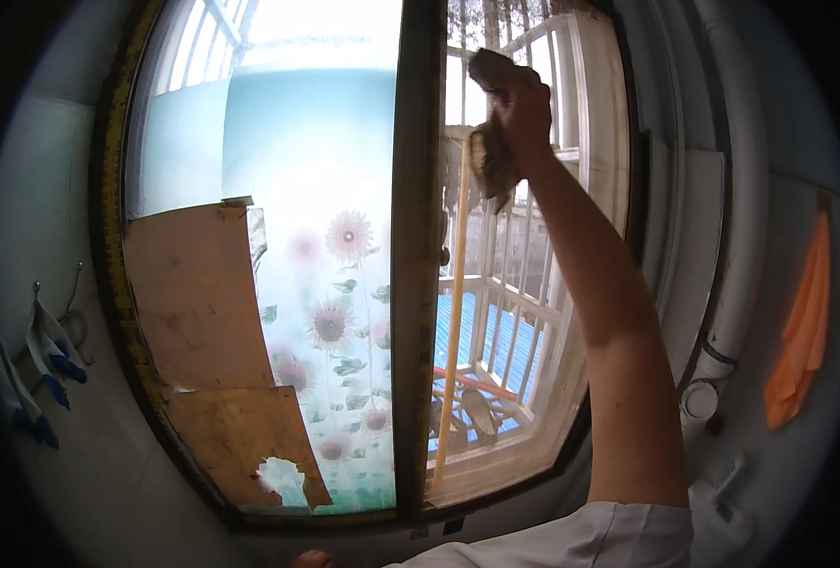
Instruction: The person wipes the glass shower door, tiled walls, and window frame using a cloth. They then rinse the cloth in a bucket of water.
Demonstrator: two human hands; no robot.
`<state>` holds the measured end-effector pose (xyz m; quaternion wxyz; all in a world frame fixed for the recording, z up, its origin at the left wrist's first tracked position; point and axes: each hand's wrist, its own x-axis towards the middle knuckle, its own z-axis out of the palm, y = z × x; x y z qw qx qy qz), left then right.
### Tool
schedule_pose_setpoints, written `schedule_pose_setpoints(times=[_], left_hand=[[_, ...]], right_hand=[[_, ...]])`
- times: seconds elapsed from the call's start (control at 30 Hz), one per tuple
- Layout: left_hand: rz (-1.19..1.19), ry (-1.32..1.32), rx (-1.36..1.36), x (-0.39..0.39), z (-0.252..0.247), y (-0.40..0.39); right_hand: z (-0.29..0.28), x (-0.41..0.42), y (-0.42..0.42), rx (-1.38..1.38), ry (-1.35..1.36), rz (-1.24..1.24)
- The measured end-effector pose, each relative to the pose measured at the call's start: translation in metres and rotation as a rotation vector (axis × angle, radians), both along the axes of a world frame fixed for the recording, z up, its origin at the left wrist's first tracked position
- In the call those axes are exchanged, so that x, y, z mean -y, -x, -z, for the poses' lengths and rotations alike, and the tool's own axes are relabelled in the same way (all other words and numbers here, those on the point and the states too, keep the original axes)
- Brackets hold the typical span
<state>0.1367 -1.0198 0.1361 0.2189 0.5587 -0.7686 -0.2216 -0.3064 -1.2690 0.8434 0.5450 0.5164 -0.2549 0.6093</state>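
Note:
My right hand (526,113) is raised to the upper part of the right window pane (569,397), its fingers closed on a dark, dirty cloth (489,160). The cloth bunches above the fingers and hangs below them, over the glass. Only a small part of my left hand (312,559) shows at the bottom edge; whether it holds anything is hidden. Left of the dark window frame (416,284), the other pane bears a sunflower-patterned film (331,284) and brown board pieces (193,298), the lower one torn.
Beyond the right pane are white bars (519,305), a yellow pole (455,319) and shoes (478,415). Gloves with blue fingertips (54,348) hang on hooks at left. A white pipe (739,213), an orange cloth (800,326) and a white plastic container (718,522) are at right.

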Motion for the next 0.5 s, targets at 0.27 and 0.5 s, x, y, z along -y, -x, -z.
schedule_pose_setpoints(times=[0.27, 0.5], left_hand=[[-0.068, 0.028, -0.072, 0.010, 0.018, 0.030], [-0.086, 0.450, -0.398, 0.110, 0.003, 0.111]], right_hand=[[-0.076, 0.006, 0.085, 0.229, 0.088, 0.013], [-0.057, -0.005, -0.032, -0.309, 0.153, -0.068]])
